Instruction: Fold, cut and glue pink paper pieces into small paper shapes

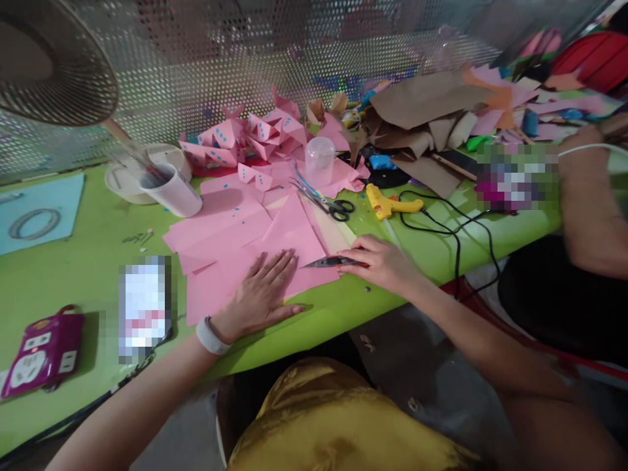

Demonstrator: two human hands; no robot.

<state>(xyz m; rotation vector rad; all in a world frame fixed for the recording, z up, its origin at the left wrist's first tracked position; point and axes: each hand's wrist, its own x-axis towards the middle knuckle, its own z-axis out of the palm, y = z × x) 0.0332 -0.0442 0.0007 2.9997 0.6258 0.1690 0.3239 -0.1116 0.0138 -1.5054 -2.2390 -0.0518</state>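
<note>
My left hand (267,291) lies flat on a sheet of pink paper (210,294), fingers stretched out and thumb apart. My right hand (377,261) is wrapped around a pair of scissors (326,261) with dark pointed blades and red handles. Their tip points left, over the pink paper close to my left fingertips. Above both hands, a folded pink piece (294,226) rises to a point. More pink sheets (230,203) overlap behind it, some with blue dots. Black-handled scissors (338,208) rest beyond my right hand.
A yellow glue gun (390,201) with a black cord lies right of the papers. Dotted pink folded pieces (265,134), a clear plastic cup (320,160) and a white cup (174,190) stand behind. A purple power strip (44,353) sits left. Another person's arm (589,203) reaches in right.
</note>
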